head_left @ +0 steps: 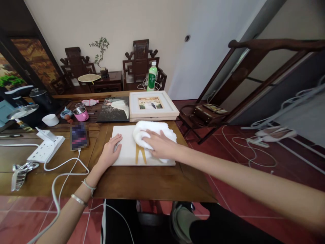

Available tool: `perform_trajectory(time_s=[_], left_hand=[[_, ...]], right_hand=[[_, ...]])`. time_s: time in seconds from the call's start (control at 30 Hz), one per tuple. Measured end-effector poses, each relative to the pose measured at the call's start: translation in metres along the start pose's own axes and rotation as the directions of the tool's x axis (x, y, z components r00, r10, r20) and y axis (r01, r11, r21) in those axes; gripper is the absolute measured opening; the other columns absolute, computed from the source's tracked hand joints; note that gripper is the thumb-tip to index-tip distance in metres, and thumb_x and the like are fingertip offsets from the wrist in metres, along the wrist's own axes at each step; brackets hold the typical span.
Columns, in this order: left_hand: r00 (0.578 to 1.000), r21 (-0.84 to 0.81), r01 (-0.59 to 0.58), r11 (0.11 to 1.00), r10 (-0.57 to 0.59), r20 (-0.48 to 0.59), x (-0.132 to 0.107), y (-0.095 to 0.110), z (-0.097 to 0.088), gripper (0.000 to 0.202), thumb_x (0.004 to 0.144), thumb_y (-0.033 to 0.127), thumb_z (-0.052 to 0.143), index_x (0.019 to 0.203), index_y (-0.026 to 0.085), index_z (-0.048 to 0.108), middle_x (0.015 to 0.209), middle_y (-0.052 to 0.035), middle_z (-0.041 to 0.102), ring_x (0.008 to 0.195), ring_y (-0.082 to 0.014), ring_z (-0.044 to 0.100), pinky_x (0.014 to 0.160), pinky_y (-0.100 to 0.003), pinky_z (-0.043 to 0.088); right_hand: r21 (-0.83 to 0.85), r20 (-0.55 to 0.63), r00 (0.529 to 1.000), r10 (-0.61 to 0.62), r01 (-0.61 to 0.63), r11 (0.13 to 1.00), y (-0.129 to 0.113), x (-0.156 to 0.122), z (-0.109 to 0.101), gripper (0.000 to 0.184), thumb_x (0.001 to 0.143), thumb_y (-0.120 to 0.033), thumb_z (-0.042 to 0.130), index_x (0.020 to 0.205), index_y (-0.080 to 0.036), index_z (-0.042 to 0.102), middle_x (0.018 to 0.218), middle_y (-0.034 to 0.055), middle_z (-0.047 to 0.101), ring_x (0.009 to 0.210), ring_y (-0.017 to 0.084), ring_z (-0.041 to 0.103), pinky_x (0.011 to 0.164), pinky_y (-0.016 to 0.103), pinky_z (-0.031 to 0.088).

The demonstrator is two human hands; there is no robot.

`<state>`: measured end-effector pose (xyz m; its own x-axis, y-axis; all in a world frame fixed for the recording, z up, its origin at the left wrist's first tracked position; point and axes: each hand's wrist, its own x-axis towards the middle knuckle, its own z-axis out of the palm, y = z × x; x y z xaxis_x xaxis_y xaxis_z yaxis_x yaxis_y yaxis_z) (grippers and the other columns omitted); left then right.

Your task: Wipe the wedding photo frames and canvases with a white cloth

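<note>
A white picture board (127, 149) lies flat on the wooden table (142, 184), with a gold stand shape showing on it. My left hand (110, 150) rests flat on the board's left edge, fingers stretched out. My right hand (158, 144) presses down on a fluffy white cloth (154, 130) that sits on the right part of the board, fingers spread over it.
Behind the board lie a white framed photo (152, 105) and a dark photo print (114, 109). A green bottle (152, 77) stands further back. To the left are a phone (79, 136), a white power strip (47, 147) with cables, and a pink cup (81, 114). Cables lie on the red floor at right.
</note>
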<state>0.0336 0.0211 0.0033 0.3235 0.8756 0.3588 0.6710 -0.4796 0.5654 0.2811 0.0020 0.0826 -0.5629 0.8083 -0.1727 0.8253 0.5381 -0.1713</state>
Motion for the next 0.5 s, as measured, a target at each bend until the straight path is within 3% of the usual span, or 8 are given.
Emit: perform_trajectory(time_s=[0.07, 0.17, 0.33, 0.5], left_hand=[[1.0, 0.0, 0.003, 1.0, -0.003, 0.002, 0.0, 0.001, -0.001, 0.038, 0.088, 0.027, 0.045, 0.118, 0.011, 0.062, 0.132, -0.015, 0.057, 0.129, -0.0248, 0.047, 0.113, -0.047, 0.03], [1.0, 0.001, 0.006, 1.0, -0.006, 0.006, 0.0, 0.001, -0.001, 0.039, 0.088, 0.028, 0.045, 0.119, 0.01, 0.061, 0.132, -0.0155, 0.056, 0.13, -0.0247, 0.047, 0.113, -0.047, 0.029], [1.0, 0.004, 0.004, 1.0, -0.004, 0.004, 0.0, 0.001, 0.0, 0.038, 0.088, 0.027, 0.044, 0.119, 0.013, 0.061, 0.133, -0.014, 0.057, 0.13, -0.0245, 0.047, 0.113, -0.048, 0.029], [1.0, 0.0, -0.001, 1.0, 0.001, 0.006, 0.0, 0.001, 0.0, 0.037, 0.088, 0.027, 0.044, 0.118, 0.013, 0.062, 0.132, -0.0144, 0.057, 0.129, -0.0253, 0.047, 0.113, -0.049, 0.029]], right_hand=[[-0.029, 0.042, 0.993, 0.109, -0.108, 0.994, 0.005, 0.015, -0.004, 0.067, 0.067, 0.008, 0.043, 0.129, -0.018, 0.049, 0.156, 0.0142, 0.018, 0.141, 0.039, 0.013, 0.097, 0.072, 0.028], [-0.1, 0.062, 0.987, 0.146, -0.139, 0.985, 0.003, 0.017, -0.001, 0.077, 0.067, 0.015, 0.035, 0.133, -0.022, 0.047, 0.157, 0.0102, 0.013, 0.14, 0.042, 0.009, 0.096, 0.072, 0.031], [-0.196, 0.028, 0.996, 0.08, -0.073, 0.978, -0.032, -0.03, 0.024, 0.062, 0.078, 0.01, 0.039, 0.128, -0.023, 0.055, 0.156, 0.013, 0.018, 0.138, 0.046, 0.013, 0.097, 0.073, 0.029], [-0.116, 0.086, 0.996, 0.005, 0.006, 0.993, -0.063, -0.075, 0.037, 0.041, 0.084, -0.003, 0.047, 0.108, -0.027, 0.069, 0.154, 0.0111, 0.023, 0.135, 0.051, 0.019, 0.092, 0.076, 0.03]])
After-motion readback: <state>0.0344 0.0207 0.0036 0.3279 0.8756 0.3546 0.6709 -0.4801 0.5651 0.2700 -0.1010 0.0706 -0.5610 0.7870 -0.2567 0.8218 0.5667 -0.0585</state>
